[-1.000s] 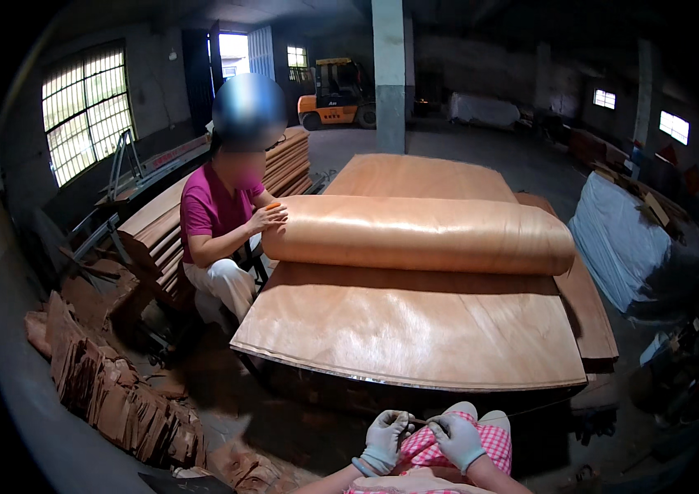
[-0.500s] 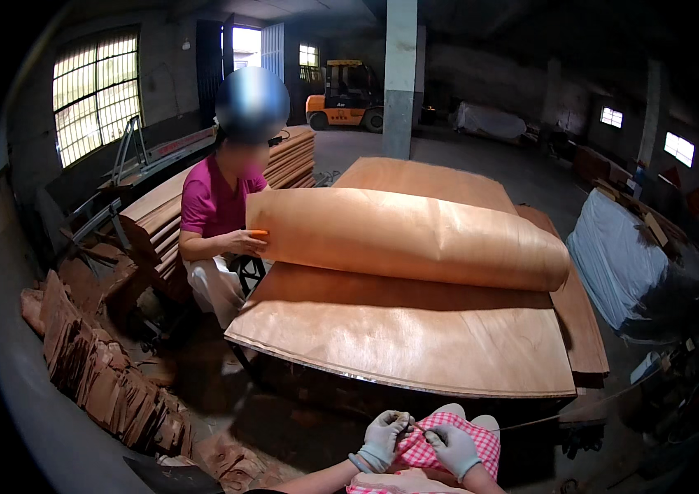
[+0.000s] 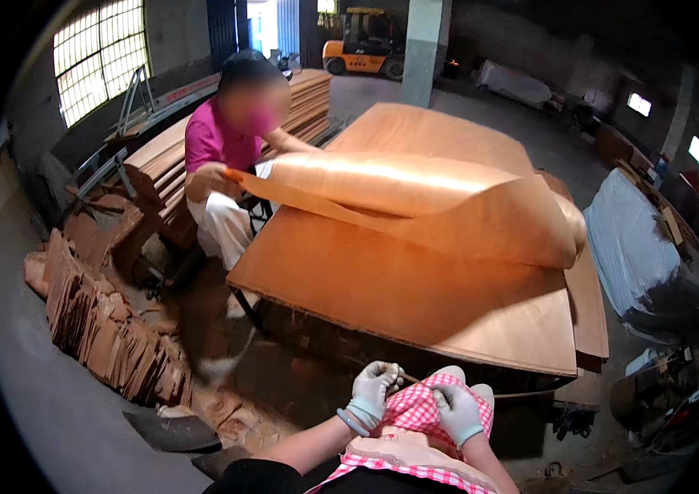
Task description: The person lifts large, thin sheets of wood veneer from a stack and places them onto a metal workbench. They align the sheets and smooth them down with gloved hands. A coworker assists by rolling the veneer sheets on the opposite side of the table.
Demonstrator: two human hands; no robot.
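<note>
Across the stack, the co-worker in the pink shirt has drawn the near edge of the curled sheet of thin orange-brown wood veneer out toward their own side, so what was a tight roll a second ago now hangs open as a long flap over the flat pile of veneer sheets. Both of the wearer's hands have stayed low at the lap, over the red-and-white checked cloth. The left hand, in a pale grey work glove, has its fingers curled in tight, and a thin dark sliver (too small to identify) seems to stick out from them toward the pile's front edge. The right hand, gloved the same way, lies with loosely bent fingers resting on the cloth; whether it pinches anything cannot be told. The veneer pile lies just beyond both hands, apart from them. Broken veneer scraps are heaped on the floor to the left.
</note>
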